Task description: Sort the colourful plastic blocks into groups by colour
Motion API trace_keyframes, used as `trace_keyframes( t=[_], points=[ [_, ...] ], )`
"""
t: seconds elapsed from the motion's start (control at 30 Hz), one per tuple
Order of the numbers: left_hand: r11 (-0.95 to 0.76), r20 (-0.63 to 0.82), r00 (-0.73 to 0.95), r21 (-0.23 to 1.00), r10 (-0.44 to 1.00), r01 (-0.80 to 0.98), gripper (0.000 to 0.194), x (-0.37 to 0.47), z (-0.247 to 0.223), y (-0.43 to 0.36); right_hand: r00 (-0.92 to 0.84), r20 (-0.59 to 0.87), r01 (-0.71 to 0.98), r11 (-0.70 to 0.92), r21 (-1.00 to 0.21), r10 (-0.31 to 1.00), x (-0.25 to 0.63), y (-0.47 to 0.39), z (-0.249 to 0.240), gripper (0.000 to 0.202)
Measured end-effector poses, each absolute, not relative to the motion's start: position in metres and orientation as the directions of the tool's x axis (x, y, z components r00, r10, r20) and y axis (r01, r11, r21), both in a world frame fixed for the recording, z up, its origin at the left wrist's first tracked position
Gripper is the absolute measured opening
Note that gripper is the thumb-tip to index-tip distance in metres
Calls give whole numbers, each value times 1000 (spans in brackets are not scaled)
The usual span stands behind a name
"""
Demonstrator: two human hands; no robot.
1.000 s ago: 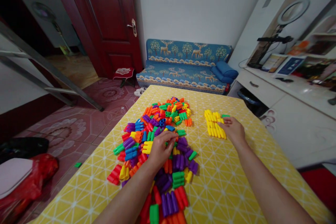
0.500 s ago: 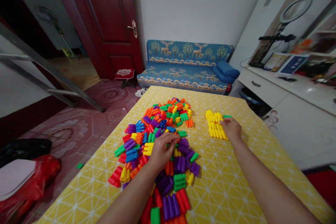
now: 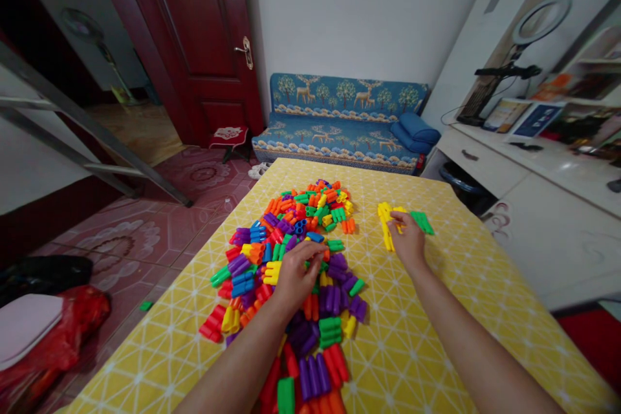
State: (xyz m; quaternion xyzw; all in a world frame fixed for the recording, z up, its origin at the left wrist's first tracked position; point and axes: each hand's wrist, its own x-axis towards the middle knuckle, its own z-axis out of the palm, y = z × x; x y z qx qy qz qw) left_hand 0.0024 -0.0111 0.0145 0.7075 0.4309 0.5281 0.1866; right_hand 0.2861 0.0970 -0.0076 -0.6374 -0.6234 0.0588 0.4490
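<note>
My left hand [image 3: 297, 272] rests over a pile of colourful plastic finger-shaped building blocks [image 3: 245, 284]. Its thumb and fingers are bent toward each other near an orange-red piece; what they pinch, if anything, is hard to make out. Out to the right, my right hand [image 3: 408, 239] is on a group of yellow blocks [image 3: 385, 223] laid together, its thumb and fingers closed around a yellow piece. The hand covers much of that group. Just beyond its knuckles lies a green block [image 3: 422, 222] flat on the cloth.
A yellow patterned cloth [image 3: 388, 336] covers the table. Past the far edge stands a blue sofa [image 3: 334, 132]. On the right is a white cabinet [image 3: 548, 207]; to the left are a metal ladder [image 3: 130, 149] and a red bag [image 3: 82, 317] on the floor.
My right hand has moved left from the right edge of the yellow group to over it, uncovering more of the green block. My left hand has barely shifted.
</note>
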Motion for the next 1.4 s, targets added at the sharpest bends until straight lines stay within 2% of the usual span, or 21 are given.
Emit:
trace_keyframes(
  t=[0.1,0.2,0.3,0.5,0.6,0.7,0.83,0.9,0.97,1.1,1.2,1.23,1.3,1.4],
  points=[
    [-538,584,31,724,811,432,20,1,16,-11,5,471,738,315,-597,882,241,92,-10,33],
    [-526,579,13,731,815,434,22,-1,16,-11,-103,446,753,363,-549,889,211,94,-16,39],
    [-519,569,16,739,823,431,22,-1,14,-10,-117,405,780,336,-528,907,197,98,-21,44],
    [-503,552,9,752,834,426,22,0,10,-10,-103,374,778,309,-548,922,196,80,-27,32],
    [-504,551,18,749,835,430,22,0,11,-10,-30,326,726,245,-643,945,210,58,-24,25],
    [-513,560,27,738,828,438,22,1,11,-10,51,214,664,127,-737,976,233,36,-18,35],
    [-495,549,15,742,836,452,24,0,11,-9,-55,49,767,73,-637,997,255,12,-10,53],
    [-478,537,6,746,843,464,24,-1,11,-8,-87,-9,811,66,-582,996,256,6,-9,55],
    [-471,538,0,738,843,484,24,-2,10,-8,-67,65,812,92,-576,996,249,3,-9,46],
    [-474,541,-4,741,841,477,23,-2,12,-9,-53,362,734,282,-617,931,220,-9,-8,42],
    [-437,473,-51,845,879,309,18,-2,21,-10,-212,470,657,481,-581,857,195,-29,-4,43],
    [-396,417,-80,898,906,194,19,-2,26,-9,-274,483,647,531,-547,831,188,-35,-3,44],
    [-269,254,-124,956,959,-118,34,-7,37,-5,-375,475,655,590,-472,796,179,-44,-4,43],
    [-107,39,-139,841,990,-530,50,-22,57,8,-411,451,675,597,-433,792,176,-43,-11,37]
  ],
)
